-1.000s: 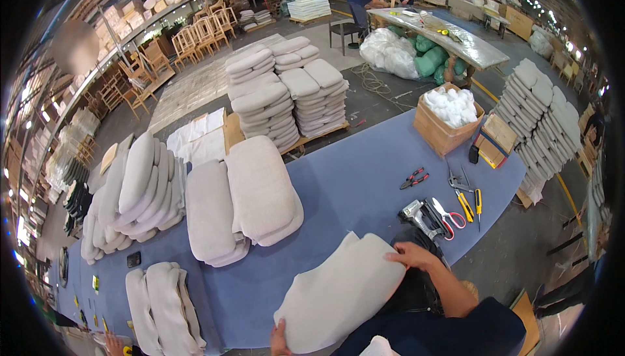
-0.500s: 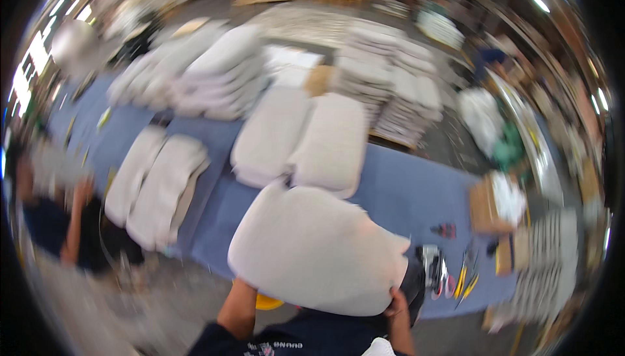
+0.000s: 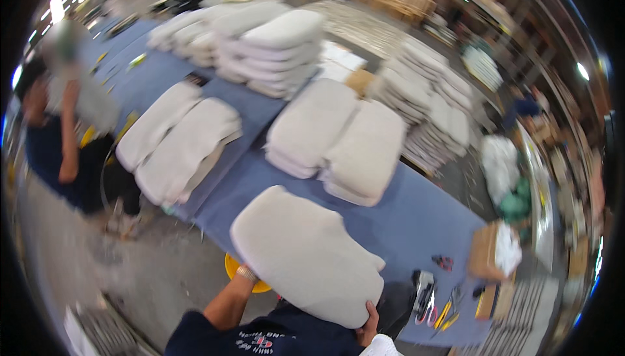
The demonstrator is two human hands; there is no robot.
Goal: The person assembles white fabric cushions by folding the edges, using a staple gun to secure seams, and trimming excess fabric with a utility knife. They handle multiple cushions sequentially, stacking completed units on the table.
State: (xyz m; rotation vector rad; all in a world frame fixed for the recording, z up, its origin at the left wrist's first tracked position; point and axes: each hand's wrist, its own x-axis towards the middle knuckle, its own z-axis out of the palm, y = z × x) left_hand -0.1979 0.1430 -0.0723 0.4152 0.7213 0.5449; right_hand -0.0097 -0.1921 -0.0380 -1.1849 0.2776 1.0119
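I hold a large pale grey padded cushion (image 3: 306, 252) with a curved, notched outline in front of my body, at the near edge of the blue-topped table. My left hand (image 3: 251, 269), with a band at its wrist, is at the cushion's near left edge; its fingers are hidden underneath. At the near right corner, my right hand (image 3: 370, 322) grips the edge with the thumb on top. Just beyond lie two side-by-side stacks of similar cushions, the left stack (image 3: 312, 125) and the right stack (image 3: 364, 151).
More cushions (image 3: 189, 144) lie at the table's left, near a seated person (image 3: 58, 141) with raised hands. Higher cushion piles (image 3: 273, 43) stand behind. To the right are pliers (image 3: 444, 262), yellow-handled tools (image 3: 446, 313), scissors (image 3: 432, 315) and a cardboard box (image 3: 485, 252). A yellow container (image 3: 233, 266) shows below the table edge.
My view has turned, so the table slopes more steeply down to the right. The cushion stays in both hands and is tilted further, its right end now lower and nearer me.
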